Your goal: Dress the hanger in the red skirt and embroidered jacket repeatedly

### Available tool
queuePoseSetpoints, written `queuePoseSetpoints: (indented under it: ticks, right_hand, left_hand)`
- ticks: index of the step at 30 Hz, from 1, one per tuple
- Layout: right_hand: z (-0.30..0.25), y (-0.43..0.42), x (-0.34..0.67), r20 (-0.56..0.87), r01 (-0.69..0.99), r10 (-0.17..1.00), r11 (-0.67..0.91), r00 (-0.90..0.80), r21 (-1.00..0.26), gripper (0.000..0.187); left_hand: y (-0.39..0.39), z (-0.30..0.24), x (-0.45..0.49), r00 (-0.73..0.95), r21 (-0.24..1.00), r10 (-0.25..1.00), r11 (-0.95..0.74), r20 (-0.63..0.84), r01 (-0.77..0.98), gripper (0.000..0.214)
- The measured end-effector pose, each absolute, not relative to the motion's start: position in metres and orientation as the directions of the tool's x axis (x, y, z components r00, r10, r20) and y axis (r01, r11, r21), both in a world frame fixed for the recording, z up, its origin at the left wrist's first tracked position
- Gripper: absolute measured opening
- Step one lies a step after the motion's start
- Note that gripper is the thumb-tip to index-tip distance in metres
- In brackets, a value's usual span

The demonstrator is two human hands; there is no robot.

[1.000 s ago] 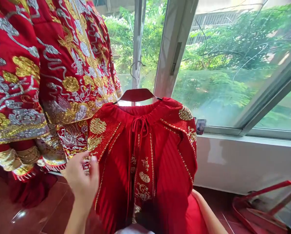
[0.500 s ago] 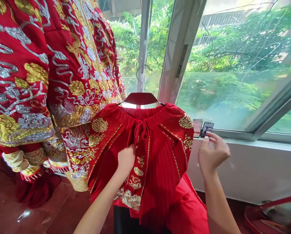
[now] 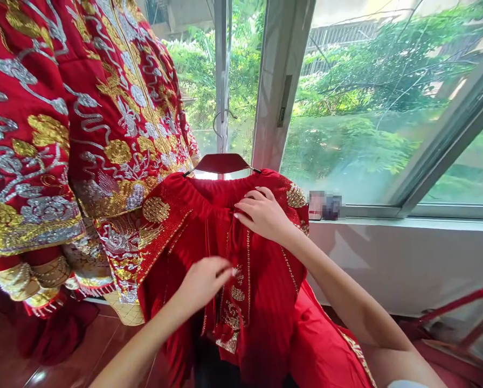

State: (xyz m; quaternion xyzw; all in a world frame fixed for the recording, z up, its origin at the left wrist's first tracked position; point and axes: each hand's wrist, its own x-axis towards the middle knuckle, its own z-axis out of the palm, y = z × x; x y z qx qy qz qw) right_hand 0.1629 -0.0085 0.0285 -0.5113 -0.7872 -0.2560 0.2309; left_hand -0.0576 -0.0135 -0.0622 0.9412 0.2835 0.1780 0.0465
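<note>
A red skirt with a gathered waistband and gold beaded trim hangs in front of me on a clip hanger. My right hand is at the front of the waistband, its thumb and fingertips closed on the red drawstring where it is tied; the hand covers the knot. Lower down, my left hand is in front of the embroidered middle panel, fingers curled together. Thin red cord ends dangle below it. What the left fingers hold, if anything, is hidden and slightly blurred.
To the left hangs a red jacket heavily embroidered in gold and silver. Behind the skirt is a sliding window, with small blurred-out items on its sill. A red frame stands at the lower right.
My right hand has come from beside the windowsill to the skirt's waistband. My left hand has dropped lower on the skirt's front. The view has shifted slightly right.
</note>
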Motion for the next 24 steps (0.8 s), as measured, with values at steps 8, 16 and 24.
queuePoseSetpoints:
  ticks: [8,16,24]
  right_hand:
    - [0.02,-0.039,0.165,0.554,0.812,0.626,0.557,-0.549,0.175,0.021]
    - [0.003,-0.105,0.16,0.165,0.658,0.666,0.746,-0.728,-0.106,0.034]
    - [-0.008,-0.154,0.146,-0.009,0.769,0.802,0.57,-0.598,-0.291,0.04]
  left_hand:
    - [0.028,0.03,-0.031,0.824,-0.009,0.388,-0.903,0.413,0.43,0.033]
    - [0.018,0.05,-0.097,0.946,0.146,0.309,-0.945,0.094,0.294,0.018]
    - [0.012,0.033,-0.061,0.897,-0.094,0.358,-0.915,0.259,0.392,0.028]
